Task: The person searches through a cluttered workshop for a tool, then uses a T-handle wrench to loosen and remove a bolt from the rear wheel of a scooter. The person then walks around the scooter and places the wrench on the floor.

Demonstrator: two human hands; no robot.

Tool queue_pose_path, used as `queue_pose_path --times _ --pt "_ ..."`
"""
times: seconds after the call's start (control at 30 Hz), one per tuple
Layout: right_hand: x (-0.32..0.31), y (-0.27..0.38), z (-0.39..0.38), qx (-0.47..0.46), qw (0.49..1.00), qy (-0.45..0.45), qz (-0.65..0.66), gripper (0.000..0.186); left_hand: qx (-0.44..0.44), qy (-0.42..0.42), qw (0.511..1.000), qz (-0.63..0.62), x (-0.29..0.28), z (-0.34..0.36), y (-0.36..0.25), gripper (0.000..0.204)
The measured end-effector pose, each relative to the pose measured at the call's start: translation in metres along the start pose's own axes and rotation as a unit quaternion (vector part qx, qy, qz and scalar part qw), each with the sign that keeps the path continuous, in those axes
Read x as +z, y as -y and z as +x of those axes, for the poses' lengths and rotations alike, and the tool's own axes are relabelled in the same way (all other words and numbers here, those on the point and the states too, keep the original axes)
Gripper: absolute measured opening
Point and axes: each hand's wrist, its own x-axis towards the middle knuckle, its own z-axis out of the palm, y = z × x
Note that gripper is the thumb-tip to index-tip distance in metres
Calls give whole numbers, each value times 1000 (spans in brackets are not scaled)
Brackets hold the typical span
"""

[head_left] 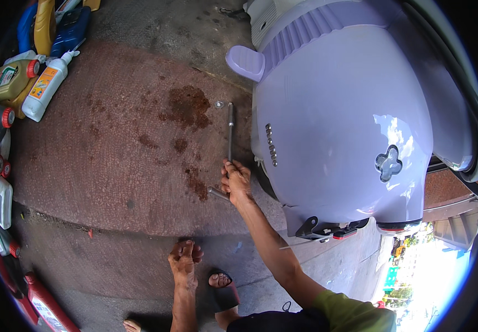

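My right hand point(235, 180) is closed round an L-shaped socket wrench point(230, 135), whose long shank points away from me beside the scooter's lower edge. Its shorter end pokes out on the left of the hand. A pale lilac scooter point(338, 110) fills the right side, just right of that hand. Near the wrench's far tip lies a small round shiny piece point(219, 104) on the ground. Lower down, my left hand point(185, 257) hangs above the pavement with curled fingers. Whatever those fingers may hold is hidden.
Oil bottles stand along the left edge, among them a white squeeze bottle point(45, 88), a gold bottle point(9, 77) and a red bottle point(48, 304). Dark wet stains point(188, 108) mark the reddish paving point(95, 166). My sandalled foot point(223, 288) is near the bottom.
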Motion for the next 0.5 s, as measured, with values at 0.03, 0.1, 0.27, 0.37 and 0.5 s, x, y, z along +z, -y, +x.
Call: queue_pose_path --times 0.03,0.1,0.27,0.37,0.5 --pt "-1 1 3 -3 1000 -15 3 8 -1 3 1000 3 0 -2 -1 22" --pt "0 6 9 -8 999 -43 8 8 -6 5 1000 10 -1 -4 -1 23" --pt "0 8 3 -35 998 -51 -22 8 -19 4 1000 9 4 -4 1 21" --pt "-4 -2 -9 -37 998 -33 -43 9 -17 -4 1000 8 7 -5 -1 21" --pt "4 -12 -5 -57 988 -28 -138 11 -19 -12 1000 3 3 -6 -3 22"
